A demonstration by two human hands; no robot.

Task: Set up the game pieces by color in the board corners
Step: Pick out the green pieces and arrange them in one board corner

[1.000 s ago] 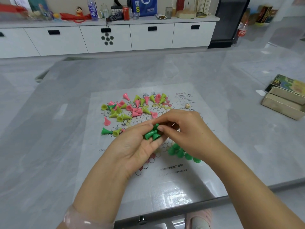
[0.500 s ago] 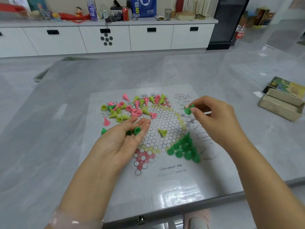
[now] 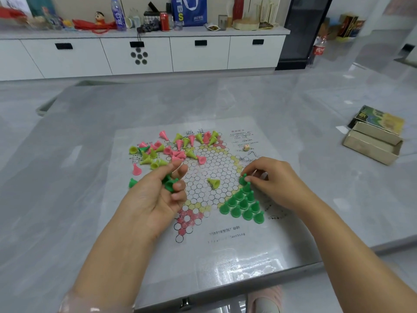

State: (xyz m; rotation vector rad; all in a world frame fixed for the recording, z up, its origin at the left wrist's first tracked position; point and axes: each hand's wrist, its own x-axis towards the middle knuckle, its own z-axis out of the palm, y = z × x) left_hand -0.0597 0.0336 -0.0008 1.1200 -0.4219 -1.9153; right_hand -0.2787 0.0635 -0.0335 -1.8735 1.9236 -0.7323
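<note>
Grey counter [image 3: 67,199] carries the game board [image 3: 225,245], a glossy sheet printed with a star of circles. Open cardboard box [image 3: 372,145] lies well apart at right. Loose pink and yellow-green pieces [image 3: 171,147] lie heaped on the board's far left. Dark green pieces [image 3: 243,205] stand in a triangle in the near-right corner. Left hand [image 3: 153,199], palm up, fingers curled round spare green pieces [image 3: 169,182]. Right hand [image 3: 275,179]: fingers pinch one green piece [image 3: 243,179] at the triangle's tip. Lone yellow-green piece [image 3: 214,183] lies mid-board; a small die [image 3: 246,147] sits far right.
</note>
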